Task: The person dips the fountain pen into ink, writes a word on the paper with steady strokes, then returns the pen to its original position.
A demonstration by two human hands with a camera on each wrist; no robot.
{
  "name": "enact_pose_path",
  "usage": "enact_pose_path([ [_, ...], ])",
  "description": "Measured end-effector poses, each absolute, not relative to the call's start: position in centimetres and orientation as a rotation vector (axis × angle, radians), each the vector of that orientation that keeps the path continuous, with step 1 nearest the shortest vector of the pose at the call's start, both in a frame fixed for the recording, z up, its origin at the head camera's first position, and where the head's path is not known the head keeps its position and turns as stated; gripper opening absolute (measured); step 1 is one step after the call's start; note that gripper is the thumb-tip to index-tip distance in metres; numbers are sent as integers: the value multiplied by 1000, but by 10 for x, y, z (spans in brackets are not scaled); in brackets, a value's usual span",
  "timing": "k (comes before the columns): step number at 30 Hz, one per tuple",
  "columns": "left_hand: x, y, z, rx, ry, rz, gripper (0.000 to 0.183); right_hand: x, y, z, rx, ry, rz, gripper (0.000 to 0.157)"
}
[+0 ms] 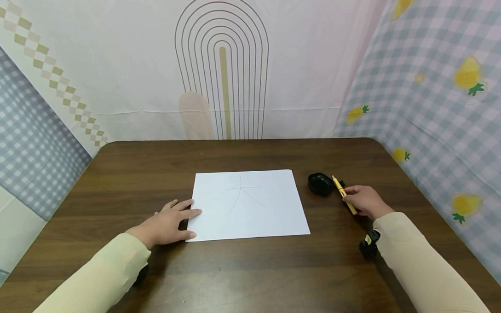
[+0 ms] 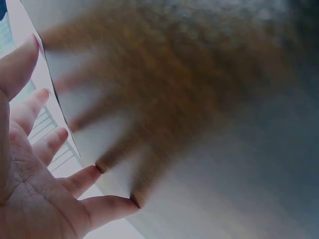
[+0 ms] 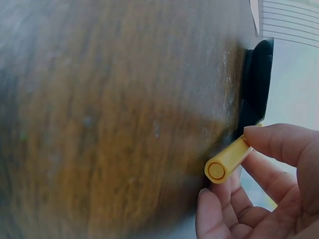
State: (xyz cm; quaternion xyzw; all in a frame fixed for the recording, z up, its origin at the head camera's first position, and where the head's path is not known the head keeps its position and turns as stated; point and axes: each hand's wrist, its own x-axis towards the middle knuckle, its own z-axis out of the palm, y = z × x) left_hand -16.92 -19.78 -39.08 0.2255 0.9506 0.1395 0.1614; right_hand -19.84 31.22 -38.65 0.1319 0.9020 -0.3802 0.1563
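Note:
A white sheet of paper (image 1: 277,215) lies on the brown table, with thin dark strokes (image 1: 241,188) on it: a crossbar, a short upright and two slanting lines. My left hand (image 1: 166,225) rests at the sheet's left edge, fingers spread, some tips on the paper. In the left wrist view the left hand (image 2: 40,184) touches the tabletop with other fingertips. To the right of the sheet, my right hand (image 1: 367,201) pinches a yellow pen (image 1: 350,205) between thumb and fingers. Its round end (image 3: 217,171) faces the right wrist camera.
A rounded black object (image 1: 320,184), its kind unclear, sits between the paper and the pen. The wooden table (image 1: 238,272) reaches back to a white printed curtain (image 1: 139,68). Blue checked cloth (image 1: 431,99) hangs along the right side.

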Motion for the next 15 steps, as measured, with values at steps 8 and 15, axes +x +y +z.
enact_pose_path([
  [8,-170,-200,-391,653,2722,442,65,-201,314,-385,385,2560,-1088,53],
  [15,-170,-207,-394,661,2776,508,67,-199,312,-375,318,2623,-1020,54],
])
